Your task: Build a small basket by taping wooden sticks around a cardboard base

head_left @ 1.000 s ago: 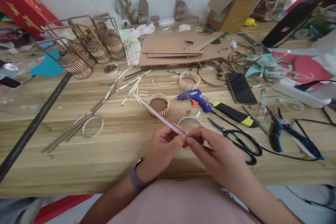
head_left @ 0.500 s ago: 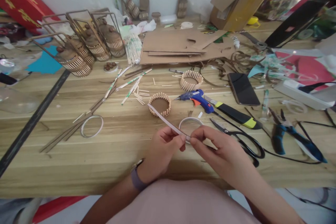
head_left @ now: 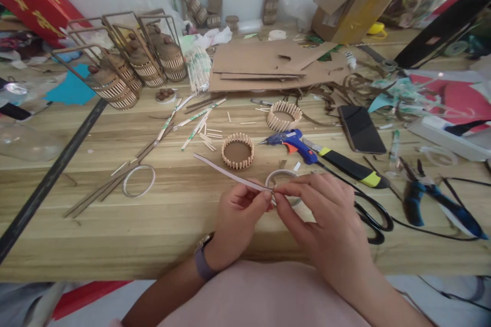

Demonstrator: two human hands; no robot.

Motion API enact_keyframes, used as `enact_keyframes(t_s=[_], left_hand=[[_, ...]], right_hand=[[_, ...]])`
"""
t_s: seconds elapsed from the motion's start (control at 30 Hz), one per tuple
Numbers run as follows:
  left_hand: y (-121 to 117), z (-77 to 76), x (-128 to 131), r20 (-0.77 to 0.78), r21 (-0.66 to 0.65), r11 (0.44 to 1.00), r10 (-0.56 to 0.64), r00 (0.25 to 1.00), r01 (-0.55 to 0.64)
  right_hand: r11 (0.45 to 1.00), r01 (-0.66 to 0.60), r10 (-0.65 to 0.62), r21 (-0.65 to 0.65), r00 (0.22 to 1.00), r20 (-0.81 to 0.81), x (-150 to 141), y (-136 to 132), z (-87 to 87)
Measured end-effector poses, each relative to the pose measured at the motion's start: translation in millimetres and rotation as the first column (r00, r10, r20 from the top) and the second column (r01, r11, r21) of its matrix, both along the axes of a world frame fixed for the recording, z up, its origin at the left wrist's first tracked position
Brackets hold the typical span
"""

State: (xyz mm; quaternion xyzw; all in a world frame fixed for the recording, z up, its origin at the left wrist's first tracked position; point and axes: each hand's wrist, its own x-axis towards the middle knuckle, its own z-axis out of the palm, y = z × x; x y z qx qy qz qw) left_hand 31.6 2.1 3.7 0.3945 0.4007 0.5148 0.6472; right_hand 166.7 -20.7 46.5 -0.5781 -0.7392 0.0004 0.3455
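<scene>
A narrow, pale, flat strip (head_left: 220, 171) reaches from my hands up and left over the table. My left hand (head_left: 240, 217) pinches it between thumb and fingers near its right end. My right hand (head_left: 326, 225) has thumb and fingertips closed at that same end, touching it just beside the left thumb. Partly hidden behind the right hand lies a pale ring (head_left: 273, 176). Beyond the strip stands a small round brown base edged with short upright sticks (head_left: 238, 164). A similar stick-edged ring (head_left: 284, 117) is farther back.
A blue glue gun (head_left: 293, 142), a utility knife (head_left: 345, 166), scissors (head_left: 378, 209), pliers (head_left: 418, 189) and a phone (head_left: 361, 129) lie to the right. Another ring (head_left: 125, 187) and brown strips (head_left: 90, 199) are left. Small lidded baskets (head_left: 117, 94) and cardboard (head_left: 253, 61) stand behind.
The strip's far end has swung left, away from the stick-edged base. My right hand has rolled over, its fingers now covering the scissor blades. The view has shifted slightly.
</scene>
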Motion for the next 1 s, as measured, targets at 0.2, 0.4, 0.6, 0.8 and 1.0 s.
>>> enact_keyframes(t_s=[0.2, 0.4, 0.6, 0.8, 1.0], left_hand=[[-1, 7.4, -2, -0.010, 0.076, 0.997, -0.025, 1.000, 0.026], [-2, 10.5, -4, -0.062, 0.192, 0.980, -0.044, 0.997, 0.056], [-3, 9.3, -6, -0.156, 0.247, 0.966, -0.036, 0.987, 0.075], [-3, 12.7, -6, -0.170, 0.251, 0.964, -0.046, 0.984, 0.088], [-4, 13.1, -5, -0.087, 0.200, 0.975, -0.083, 0.993, 0.099]], right_hand=[[0.999, -0.007, 0.005, -0.033, 0.998, -0.060, 2, -2, 2.3], [0.993, -0.010, 0.000, -0.117, 0.996, -0.087, 5, -3, 5.7], [0.993, -0.040, 0.030, -0.114, 0.996, -0.088, 7, -3, 4.6], [0.995, -0.057, 0.049, -0.083, 0.994, -0.097, 8, -3, 3.6], [0.992, -0.086, 0.077, -0.092, 0.992, -0.104, 10, -2, 2.6]])
